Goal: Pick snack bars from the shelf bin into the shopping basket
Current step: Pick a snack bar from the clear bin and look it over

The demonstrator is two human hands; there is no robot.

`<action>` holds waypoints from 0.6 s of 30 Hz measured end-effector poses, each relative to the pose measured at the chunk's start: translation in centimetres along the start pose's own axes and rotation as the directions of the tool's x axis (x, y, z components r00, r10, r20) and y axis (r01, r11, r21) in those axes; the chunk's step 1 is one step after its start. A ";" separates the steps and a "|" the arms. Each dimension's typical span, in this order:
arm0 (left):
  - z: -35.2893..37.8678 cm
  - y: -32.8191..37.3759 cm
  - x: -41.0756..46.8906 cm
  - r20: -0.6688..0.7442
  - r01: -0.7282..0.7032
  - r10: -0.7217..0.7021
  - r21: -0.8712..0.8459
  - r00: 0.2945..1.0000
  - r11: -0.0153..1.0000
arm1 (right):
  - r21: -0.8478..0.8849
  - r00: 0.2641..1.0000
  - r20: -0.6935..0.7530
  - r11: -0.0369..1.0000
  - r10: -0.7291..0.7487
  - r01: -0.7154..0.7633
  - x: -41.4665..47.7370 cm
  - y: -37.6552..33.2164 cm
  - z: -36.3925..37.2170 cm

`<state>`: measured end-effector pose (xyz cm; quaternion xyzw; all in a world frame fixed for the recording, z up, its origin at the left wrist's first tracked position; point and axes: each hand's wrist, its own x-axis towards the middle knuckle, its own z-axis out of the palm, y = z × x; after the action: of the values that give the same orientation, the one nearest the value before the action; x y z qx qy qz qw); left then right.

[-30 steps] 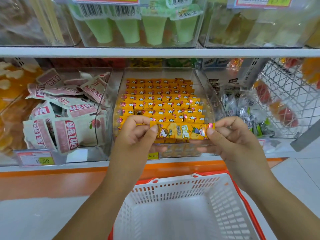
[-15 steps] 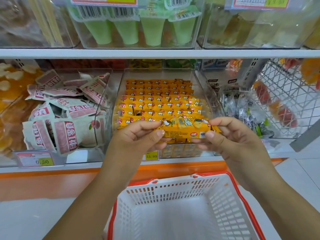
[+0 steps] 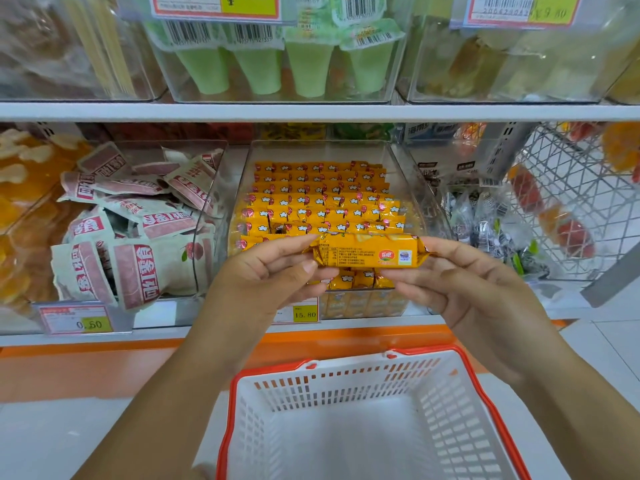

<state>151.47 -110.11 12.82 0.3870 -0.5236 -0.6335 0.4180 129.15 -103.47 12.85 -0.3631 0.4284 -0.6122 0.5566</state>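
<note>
Holding the first snack bar (image 3: 367,251) above an empty basket (image 3: 367,382)
Both the left hand (image 3: 273,271) and right hand (image 3: 464,282) pinched its ends, in front of the full shelf bin (image 3: 401,168); nothing had been dropped in, so nearly all the picking remained

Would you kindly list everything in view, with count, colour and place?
Snack bar: one, yellow, held in front of the bin.
Shelf bin: one, clear, centre shelf, many yellow bars.
Shopping basket: one, white with red rim, below, empty.
Pink-white packets: many, left bin.
Green cups: four, upper shelf.
Price tag: one, yellow, reads 15.80.
Left hand: grip on the bar's left end.
Right hand: grip on its right end.
</note>
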 end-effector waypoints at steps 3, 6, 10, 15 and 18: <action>0.1 -0.2 0.1 -0.060 -0.021 0.023 0.035 0.998 0.999 | -0.085 0.998 -0.047 0.996 -0.041 0.037 0.2 0.5 0.0; 0.1 -0.4 0.3 -0.117 -0.021 0.029 0.067 0.993 0.997 | -0.183 0.994 -0.071 0.981 -0.077 0.063 0.2 0.6 0.0; 0.8 -0.7 0.3 -0.103 -0.040 0.056 0.158 0.993 0.987 | -0.176 0.992 -0.090 0.982 -0.091 0.074 0.3 0.8 0.3; 1.3 -0.1 0.1 -0.138 -0.057 0.071 0.101 0.988 0.993 | -0.157 0.981 -0.135 0.981 -0.137 0.116 0.2 1.0 0.7; 1.3 0.1 -0.1 -0.156 -0.090 0.099 0.062 0.983 0.994 | -0.219 0.970 -0.151 0.963 -0.191 0.156 0.0 1.0 0.9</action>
<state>150.27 -109.56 13.09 0.4223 -0.5236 -0.5655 0.4773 130.34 -103.58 12.29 -0.4012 0.5017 -0.6401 0.4213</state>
